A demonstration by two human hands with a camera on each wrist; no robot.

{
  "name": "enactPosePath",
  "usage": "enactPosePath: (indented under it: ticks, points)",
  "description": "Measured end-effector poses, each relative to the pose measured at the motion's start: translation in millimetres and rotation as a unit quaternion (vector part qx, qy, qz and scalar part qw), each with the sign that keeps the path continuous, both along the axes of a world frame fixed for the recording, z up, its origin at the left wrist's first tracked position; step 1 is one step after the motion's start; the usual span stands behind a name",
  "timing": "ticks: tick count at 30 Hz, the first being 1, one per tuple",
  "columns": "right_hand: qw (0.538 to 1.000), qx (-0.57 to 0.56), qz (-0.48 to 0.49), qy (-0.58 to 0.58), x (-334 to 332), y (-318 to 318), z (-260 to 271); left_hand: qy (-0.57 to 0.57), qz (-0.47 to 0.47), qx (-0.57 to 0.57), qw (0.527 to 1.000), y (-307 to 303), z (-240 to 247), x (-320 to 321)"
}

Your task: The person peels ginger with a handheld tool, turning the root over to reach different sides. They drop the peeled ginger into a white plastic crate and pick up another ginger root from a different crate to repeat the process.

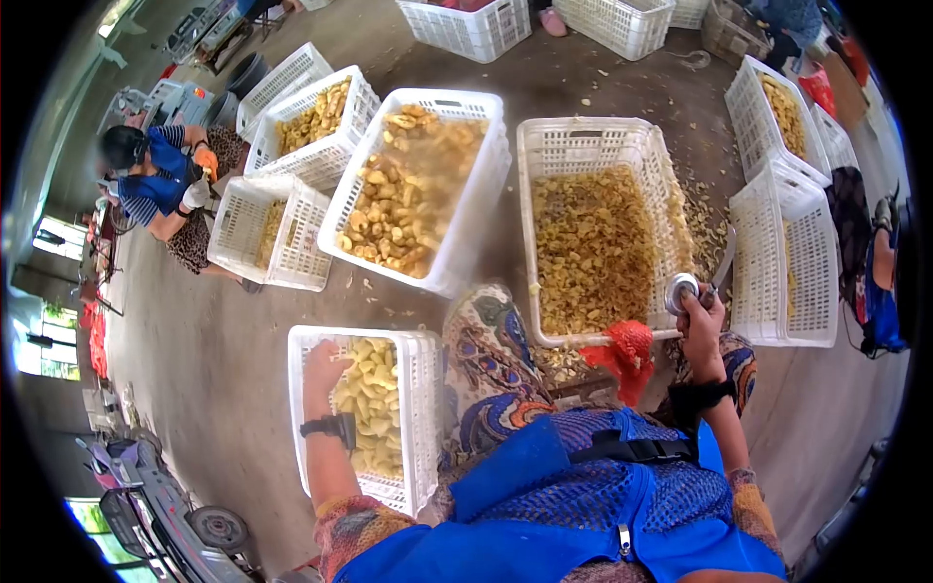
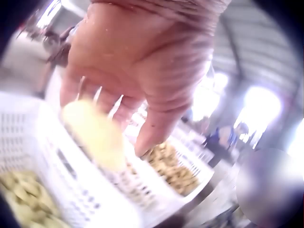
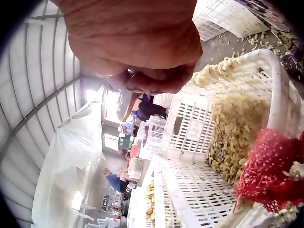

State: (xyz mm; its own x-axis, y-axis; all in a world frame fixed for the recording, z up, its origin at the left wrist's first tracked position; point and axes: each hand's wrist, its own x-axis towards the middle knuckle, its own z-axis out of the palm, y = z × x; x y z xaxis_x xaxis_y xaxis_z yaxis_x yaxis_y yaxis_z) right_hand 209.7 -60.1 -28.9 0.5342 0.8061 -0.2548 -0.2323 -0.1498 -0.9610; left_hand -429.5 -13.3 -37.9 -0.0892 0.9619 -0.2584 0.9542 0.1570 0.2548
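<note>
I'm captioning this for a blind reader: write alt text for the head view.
A person's left hand reaches into a white crate of pale pieces while the right hand holds a metallic tool at the corner of a second crate of yellowish scraps, with red mesh at its rim.

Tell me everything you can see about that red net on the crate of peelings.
The red net is bright red, soft-looking mesh dotted with tiny pale specks. It lies bunched and creased over the near rim of the white crate, toward the right corner, with a loose end hanging outside. Pale scraps show on or against it in the right wrist view. The rim touches it; the right hand is beside it, apart. Whether it is a bag or a loose piece, I can't tell.
</note>
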Motion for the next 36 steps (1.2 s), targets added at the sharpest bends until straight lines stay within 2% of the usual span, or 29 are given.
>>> enactPosePath:
  ticks: [3,5,6,8,10,12,14,15,16,18,19,20,21,22,23,26,28,29,30,32,33,34,35,36]
  points:
    - [0.999,-0.029,0.021,-0.031,-8.5,9.4,-11.2,-0.166,0.012,0.119,0.979,32.4,-20.1,17.1]
    - [0.998,-0.049,0.030,-0.041,-15.9,13.0,-16.2,-0.168,-0.004,0.129,0.977,78.5,-27.5,57.4]
    - [0.997,-0.056,0.033,-0.040,-18.0,15.3,-20.1,-0.167,-0.020,0.080,0.982,105.8,-28.9,81.5]
    - [0.996,-0.070,0.033,-0.044,-14.2,15.3,-25.8,-0.119,-0.183,0.217,0.951,158.8,-75.3,114.2]
    - [0.994,-0.086,0.028,-0.055,-14.2,17.4,-26.5,-0.028,-0.163,0.113,0.980,196.3,-104.6,143.4]
    - [0.992,-0.101,0.032,-0.066,-11.2,16.4,-25.1,0.045,-0.143,0.049,0.987,210.7,-122.1,157.2]
    - [0.993,-0.100,0.023,-0.054,-11.1,15.2,-27.3,0.037,-0.099,0.078,0.991,214.9,-138.6,158.0]
    - [0.994,-0.096,0.027,-0.049,-10.5,13.6,-29.2,-0.007,-0.035,0.069,0.997,215.5,-144.1,157.6]
    - [0.994,-0.092,0.032,-0.044,-9.8,11.3,-30.2,0.032,-0.063,0.053,0.996,219.6,-154.8,149.3]
    - [0.993,-0.103,0.036,-0.050,-10.7,9.2,-24.2,-0.024,-0.002,0.033,0.999,232.4,-172.9,133.0]
    - [0.993,-0.103,0.035,-0.045,-12.4,10.6,-19.2,-0.119,0.019,0.111,0.986,228.3,-149.3,133.8]
    - [0.994,-0.099,0.037,-0.038,-13.7,12.6,-15.0,-0.216,0.034,0.066,0.974,237.7,-145.3,117.0]
    - [0.995,-0.089,0.037,-0.014,-14.1,12.8,-12.1,-0.400,0.118,0.023,0.908,234.9,-126.5,116.7]
    - [0.996,-0.080,0.043,-0.019,-14.6,12.1,-13.5,-0.567,0.195,-0.020,0.800,228.1,-99.1,118.4]
    - [0.996,-0.069,0.048,-0.026,-13.9,12.2,-17.0,-0.617,0.178,-0.030,0.766,218.2,-70.1,125.1]
    - [0.996,-0.043,0.056,-0.057,-17.4,7.8,-6.3,-0.719,0.122,-0.044,0.683,180.1,12.9,168.3]
    - [0.995,-0.039,0.073,-0.048,-21.7,7.6,18.3,-0.723,0.127,-0.044,0.677,153.0,52.8,210.3]
    - [0.995,-0.032,0.074,-0.056,-24.3,8.1,31.4,-0.736,0.143,-0.075,0.658,142.0,65.5,230.9]
    - [0.996,-0.014,0.054,-0.070,-28.3,8.3,39.5,-0.730,0.139,-0.091,0.663,129.6,72.3,252.4]
    - [0.992,0.034,0.110,-0.048,-34.6,4.5,80.3,-0.767,0.080,-0.191,0.607,105.9,82.2,290.6]
    - [0.990,0.063,0.089,-0.088,-42.8,3.9,90.5,-0.770,0.101,-0.210,0.594,94.8,86.4,315.0]
    - [0.986,0.084,0.100,-0.106,-43.4,-0.3,101.2,-0.777,0.082,-0.244,0.575,82.7,94.8,336.0]
    - [0.964,0.146,0.115,-0.189,-45.3,-3.0,111.9,-0.777,0.078,-0.262,0.567,70.3,101.9,357.3]
    - [0.956,0.145,0.102,-0.232,-45.3,-8.7,110.8,-0.777,0.074,-0.280,0.558,57.6,108.6,377.9]
